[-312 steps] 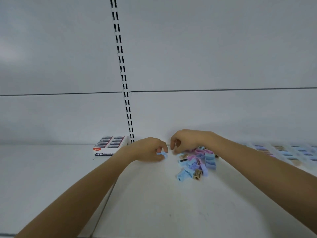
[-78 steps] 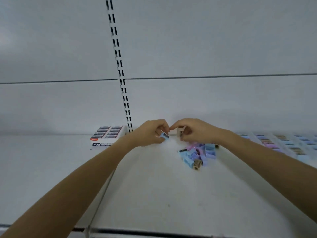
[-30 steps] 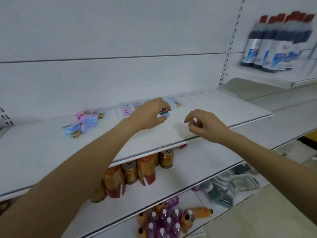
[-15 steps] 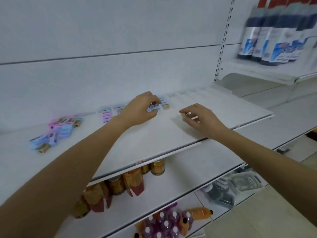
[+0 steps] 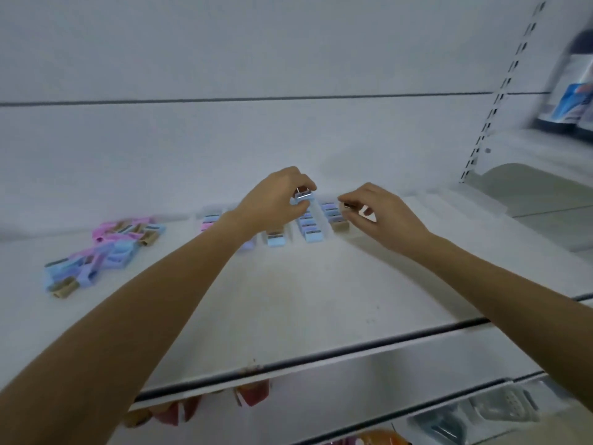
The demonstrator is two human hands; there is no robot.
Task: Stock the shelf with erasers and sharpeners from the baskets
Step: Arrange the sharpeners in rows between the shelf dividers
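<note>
From the head camera we see the left hand [image 5: 272, 202] raised over the white shelf [image 5: 288, 303], its thumb and fingers pinching a light blue sharpener [image 5: 303, 196] above the rows of sharpeners [image 5: 310, 227] lined up near the back wall. Just to its right, the right hand [image 5: 383, 215] hangs with curled fingers, thumb and forefinger nipping a small dark piece [image 5: 348, 205] that is too small for us to identify. It hangs over the right-most row. A loose pile of sharpeners [image 5: 99, 252] in pink, blue and tan lies well apart on the left. We make out blurred bottles [image 5: 577, 91] on the upper right, and jars [image 5: 252, 393] under the shelf.
</note>
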